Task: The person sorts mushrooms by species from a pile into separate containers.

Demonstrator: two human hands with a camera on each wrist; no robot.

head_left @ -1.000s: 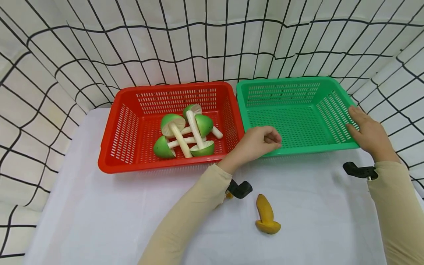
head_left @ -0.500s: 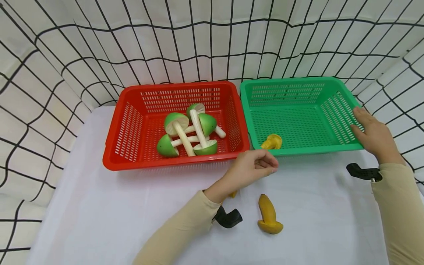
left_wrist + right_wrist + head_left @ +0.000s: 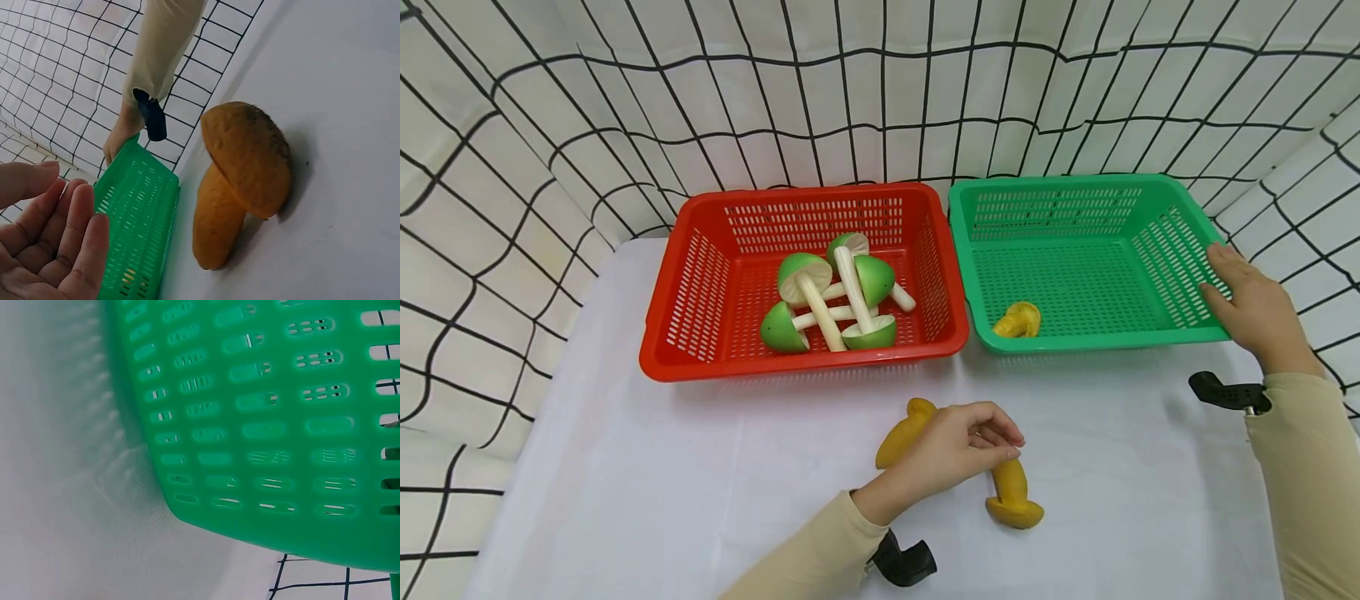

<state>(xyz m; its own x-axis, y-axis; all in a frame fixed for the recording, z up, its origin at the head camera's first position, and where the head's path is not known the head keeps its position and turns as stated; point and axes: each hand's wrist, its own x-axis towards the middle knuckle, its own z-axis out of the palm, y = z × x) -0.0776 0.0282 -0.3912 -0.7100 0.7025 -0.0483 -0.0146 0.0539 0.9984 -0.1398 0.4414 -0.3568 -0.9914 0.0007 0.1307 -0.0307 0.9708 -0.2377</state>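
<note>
My left hand [image 3: 992, 442] hovers low over the white table with fingers loosely curled and holds nothing. One yellow mushroom [image 3: 901, 435] lies just left of it. Another yellow mushroom [image 3: 1013, 498] lies partly under its fingertips, and in the left wrist view this mushroom [image 3: 244, 175] lies on the cloth apart from my relaxed fingers [image 3: 59, 237]. A third yellow mushroom [image 3: 1018, 320] lies in the green basket [image 3: 1105, 340] near its front left corner. My right hand [image 3: 1221, 279] rests on that basket's right rim with fingers extended. The right wrist view shows only the basket's outer wall [image 3: 262, 425].
A red basket [image 3: 805, 364] left of the green one holds several green-capped mushrooms [image 3: 835, 300]. Both baskets stand at the back of the white table [image 3: 647, 483]. White grid-patterned cloth walls [image 3: 512, 167] close in the back and both sides.
My left hand drew back from the green basket's front edge to the table by the two yellow mushrooms. A yellow mushroom now lies in the green basket. My right hand stayed on the rim.
</note>
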